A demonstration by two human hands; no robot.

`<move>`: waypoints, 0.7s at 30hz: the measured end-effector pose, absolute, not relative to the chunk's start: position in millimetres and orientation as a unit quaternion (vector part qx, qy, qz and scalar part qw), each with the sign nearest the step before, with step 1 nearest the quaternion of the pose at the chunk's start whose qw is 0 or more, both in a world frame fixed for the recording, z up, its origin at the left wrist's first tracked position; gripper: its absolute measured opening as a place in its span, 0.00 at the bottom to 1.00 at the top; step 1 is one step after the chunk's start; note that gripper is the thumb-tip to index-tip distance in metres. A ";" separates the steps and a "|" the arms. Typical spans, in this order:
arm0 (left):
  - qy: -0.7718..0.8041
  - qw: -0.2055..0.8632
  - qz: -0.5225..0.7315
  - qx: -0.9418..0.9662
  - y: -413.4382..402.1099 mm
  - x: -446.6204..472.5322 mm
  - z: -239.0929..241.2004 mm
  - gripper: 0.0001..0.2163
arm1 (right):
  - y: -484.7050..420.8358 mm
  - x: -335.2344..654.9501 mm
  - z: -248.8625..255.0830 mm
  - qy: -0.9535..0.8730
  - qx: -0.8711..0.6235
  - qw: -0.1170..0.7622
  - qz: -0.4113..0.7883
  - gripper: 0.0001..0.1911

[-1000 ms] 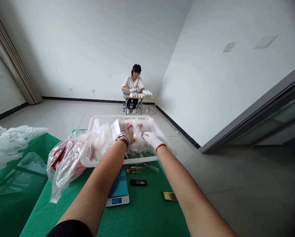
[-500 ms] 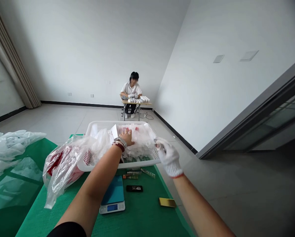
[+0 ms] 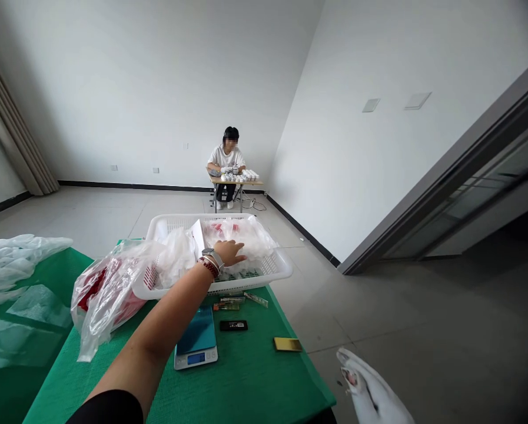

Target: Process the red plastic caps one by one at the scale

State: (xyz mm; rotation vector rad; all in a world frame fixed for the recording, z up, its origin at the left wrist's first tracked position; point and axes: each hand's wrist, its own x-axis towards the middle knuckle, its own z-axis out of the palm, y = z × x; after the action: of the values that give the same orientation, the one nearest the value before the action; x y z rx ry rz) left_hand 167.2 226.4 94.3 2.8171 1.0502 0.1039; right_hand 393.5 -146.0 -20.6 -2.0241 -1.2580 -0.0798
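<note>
My bare left hand point(image 3: 231, 252), with a watch and red bracelet at the wrist, reaches into a white plastic basket point(image 3: 278, 272) and lies with fingers stretched on clear plastic bags point(image 3: 250, 235) holding small red items. My right hand point(image 3: 365, 388), in a white knit glove, is low at the bottom right, off the table's edge. Its fingers are drawn together round a small reddish thing that I cannot make out.
A green-covered table point(image 3: 255, 377) carries a blue-topped digital scale point(image 3: 196, 341), a black device point(image 3: 233, 325), a gold card-like object point(image 3: 287, 344) and a clear bag with red contents point(image 3: 105, 291). Crumpled plastic point(image 3: 12, 259) lies far left. Another person point(image 3: 226, 156) sits at a far desk.
My gloved right hand has left the basket and dropped down and back to the lower right, beyond the table edge. The left hand stays on the bags in the basket.
</note>
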 end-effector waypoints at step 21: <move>0.370 0.091 0.259 0.888 161.9 143.8 128.4 0.19 | -115.4 322.6 -28.4 -0.570 -0.711 0.401 0.095 0.18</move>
State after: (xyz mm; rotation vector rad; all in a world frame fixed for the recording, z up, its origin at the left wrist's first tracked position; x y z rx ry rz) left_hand 143.8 161.9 128.4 2.6374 1.0979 0.7694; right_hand 322.6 -115.4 -28.4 -1.7977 -1.4417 0.2408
